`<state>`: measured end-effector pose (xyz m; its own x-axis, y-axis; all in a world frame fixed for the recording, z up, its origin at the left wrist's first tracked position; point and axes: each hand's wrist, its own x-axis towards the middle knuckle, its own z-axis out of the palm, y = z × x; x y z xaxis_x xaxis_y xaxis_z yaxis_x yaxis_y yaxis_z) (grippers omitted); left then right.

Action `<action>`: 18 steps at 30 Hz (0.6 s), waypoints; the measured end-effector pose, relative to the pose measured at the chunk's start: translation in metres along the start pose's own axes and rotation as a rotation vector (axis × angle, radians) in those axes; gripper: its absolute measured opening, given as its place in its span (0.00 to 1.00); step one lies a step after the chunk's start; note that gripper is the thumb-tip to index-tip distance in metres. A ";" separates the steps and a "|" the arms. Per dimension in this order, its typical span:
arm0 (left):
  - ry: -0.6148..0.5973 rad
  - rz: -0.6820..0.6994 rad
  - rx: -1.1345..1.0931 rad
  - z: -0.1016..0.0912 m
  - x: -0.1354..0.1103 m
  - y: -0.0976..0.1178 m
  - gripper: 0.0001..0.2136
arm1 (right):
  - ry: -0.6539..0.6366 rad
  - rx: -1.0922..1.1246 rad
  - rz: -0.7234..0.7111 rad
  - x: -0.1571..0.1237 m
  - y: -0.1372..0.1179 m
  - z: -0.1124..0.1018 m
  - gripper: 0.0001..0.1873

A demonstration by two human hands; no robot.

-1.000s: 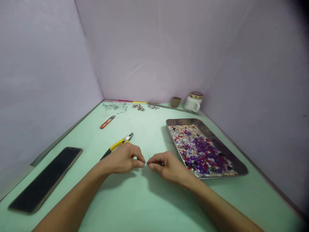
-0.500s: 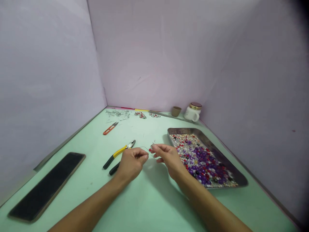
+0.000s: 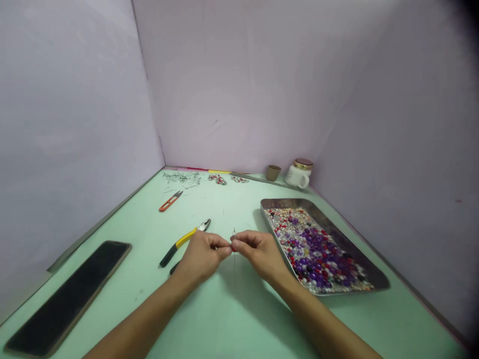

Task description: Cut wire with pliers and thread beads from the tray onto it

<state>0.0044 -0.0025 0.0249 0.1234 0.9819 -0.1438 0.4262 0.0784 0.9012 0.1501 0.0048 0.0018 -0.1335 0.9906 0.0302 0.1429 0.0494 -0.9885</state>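
My left hand (image 3: 202, 257) and my right hand (image 3: 260, 252) meet fingertip to fingertip above the green table (image 3: 232, 314), both pinching a thin wire (image 3: 234, 249) that hangs down between them. A tiny bead or loop shows at the wire's top, just above the fingers. Yellow-handled pliers (image 3: 183, 241) lie on the table just left of my left hand, partly hidden by it. A metal tray (image 3: 368, 267) filled with purple, red and pearl beads sits to the right of my right hand.
Orange thread snips (image 3: 170, 201) lie further back on the left. A long black pad (image 3: 67, 296) rests at the near left. At the back are wire scraps (image 3: 181, 177), small bead pieces (image 3: 217, 179), a brown cup (image 3: 273, 172) and a white jar (image 3: 298, 173). Purple walls enclose the table.
My hands have come together again; half a second ago they were apart with a curved beaded wire between them. Now the wire hangs straight down from the pinched fingertips.
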 end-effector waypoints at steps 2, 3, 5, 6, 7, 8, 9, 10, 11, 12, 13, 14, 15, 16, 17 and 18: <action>-0.035 -0.030 -0.027 0.001 0.001 -0.001 0.06 | -0.019 0.026 0.002 0.000 0.001 0.002 0.07; -0.049 -0.037 -0.033 0.001 0.002 -0.002 0.06 | -0.028 0.036 -0.001 -0.001 0.002 0.003 0.07; -0.064 -0.034 -0.034 0.000 0.002 -0.002 0.05 | -0.034 0.035 0.000 -0.001 0.002 0.003 0.07; -0.059 -0.029 -0.035 0.000 0.003 -0.002 0.05 | -0.032 0.028 0.005 -0.001 0.002 0.003 0.07; -0.044 -0.026 -0.040 -0.001 0.003 -0.002 0.05 | -0.029 0.027 0.013 -0.001 0.002 0.003 0.08; -0.026 -0.023 -0.048 -0.001 0.004 -0.002 0.05 | -0.028 0.030 0.018 -0.001 0.002 0.003 0.09; -0.008 -0.018 -0.059 -0.001 0.004 -0.003 0.05 | -0.030 0.037 0.018 -0.001 0.002 0.002 0.10; 0.009 -0.014 -0.070 -0.001 0.005 -0.004 0.05 | -0.034 0.043 0.014 -0.001 0.002 0.002 0.11; 0.024 -0.007 -0.080 0.000 0.006 -0.005 0.05 | -0.039 0.042 0.009 -0.001 0.003 0.001 0.12; 0.033 0.000 -0.089 0.000 0.007 -0.006 0.05 | -0.044 0.030 0.006 -0.001 0.004 0.001 0.12; 0.035 0.006 -0.095 0.001 0.008 -0.008 0.05 | -0.047 0.006 0.006 -0.001 0.005 0.001 0.11; 0.033 0.009 -0.097 0.002 0.008 -0.009 0.05 | -0.047 -0.024 0.010 -0.001 0.006 0.001 0.09; 0.027 0.009 -0.097 0.002 0.008 -0.010 0.05 | -0.042 -0.053 0.012 -0.001 0.007 0.002 0.08; 0.015 0.003 -0.097 0.003 0.008 -0.011 0.05 | -0.035 -0.075 0.009 -0.001 0.008 0.002 0.07; -0.003 -0.008 -0.097 0.003 0.008 -0.011 0.05 | -0.030 -0.087 0.003 -0.002 0.009 0.002 0.06; -0.024 -0.019 -0.096 0.003 0.008 -0.010 0.05 | -0.029 -0.091 -0.006 -0.002 0.010 0.003 0.06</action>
<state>0.0033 0.0036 0.0134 0.1378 0.9759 -0.1694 0.3412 0.1138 0.9331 0.1490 0.0028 -0.0082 -0.1625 0.9862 0.0310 0.2299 0.0684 -0.9708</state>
